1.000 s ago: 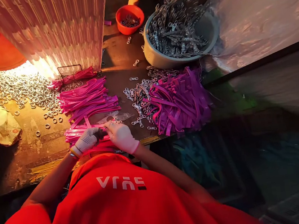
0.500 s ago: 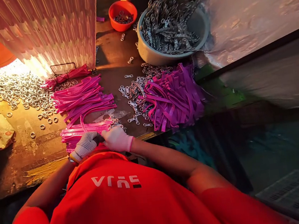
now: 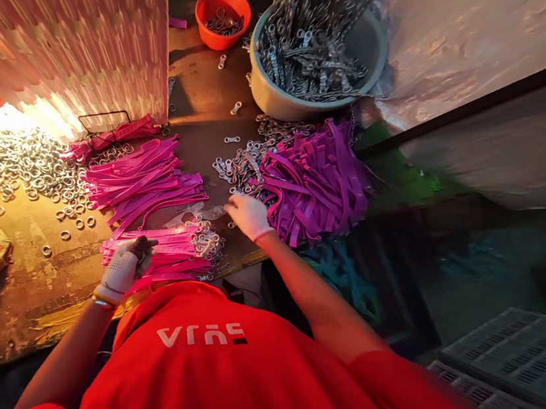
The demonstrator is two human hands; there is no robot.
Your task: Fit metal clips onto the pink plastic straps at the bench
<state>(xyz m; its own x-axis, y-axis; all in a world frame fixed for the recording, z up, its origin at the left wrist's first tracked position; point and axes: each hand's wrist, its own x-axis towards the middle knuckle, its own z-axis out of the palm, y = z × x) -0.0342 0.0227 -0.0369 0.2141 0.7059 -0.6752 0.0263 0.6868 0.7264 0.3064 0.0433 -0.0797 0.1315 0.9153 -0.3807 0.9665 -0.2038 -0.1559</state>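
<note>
Reaching out from the stack, the right hand (image 3: pixel 249 215) spreads open fingers toward loose metal links (image 3: pixel 239 169); the left hand (image 3: pixel 124 268), closed, pins pink straps (image 3: pixel 169 247). Best pinch one link cleanly.

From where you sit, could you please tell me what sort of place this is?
Probably a small assembly workshop. A worn workbench holds piles of pink straps, loose metal rings and a basin of metal clips.
</note>
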